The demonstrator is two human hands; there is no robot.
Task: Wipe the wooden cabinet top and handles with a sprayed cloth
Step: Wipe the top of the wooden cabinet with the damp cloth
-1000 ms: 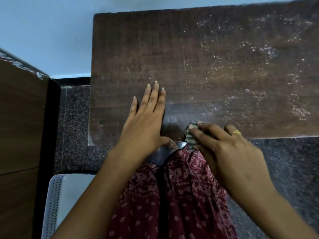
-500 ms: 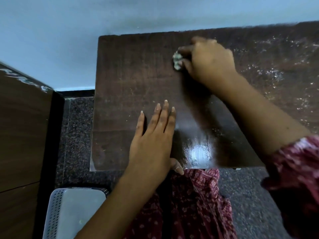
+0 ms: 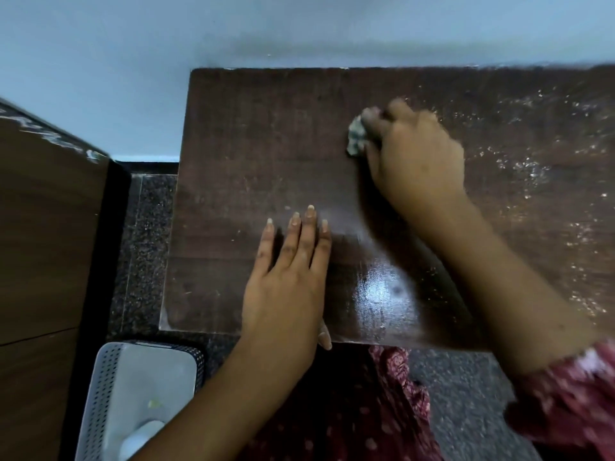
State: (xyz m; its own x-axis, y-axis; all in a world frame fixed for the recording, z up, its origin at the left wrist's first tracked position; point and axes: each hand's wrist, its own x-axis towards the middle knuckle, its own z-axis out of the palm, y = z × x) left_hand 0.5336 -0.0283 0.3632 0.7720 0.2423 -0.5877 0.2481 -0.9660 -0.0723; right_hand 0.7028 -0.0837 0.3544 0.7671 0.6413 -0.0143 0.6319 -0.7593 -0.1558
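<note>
- Standing against a pale blue wall (image 3: 133,61), the dark wooden cabinet top (image 3: 259,134) fills most of the view; it is the worktop.
- White dusty specks (image 3: 532,168) cover its right side, and a wet shiny patch (image 3: 379,291) sits near the front edge.
- Below lies a dark speckled floor (image 3: 143,261). A brown cupboard (image 3: 43,227) stands on the left, and a white basket (image 3: 109,394) with little holes sits by the front left corner.
- The left hand (image 3: 286,287) lies flat near the front edge, fingers straight, its grip wide open and holding nothing.
- The right hand (image 3: 412,158) reaches toward the back edge, its grip closed around a small bunched cloth (image 3: 356,134) pressed on the wood.
- A red patterned sleeve (image 3: 572,394) shows on the right arm.
- No words can be read anywhere.
</note>
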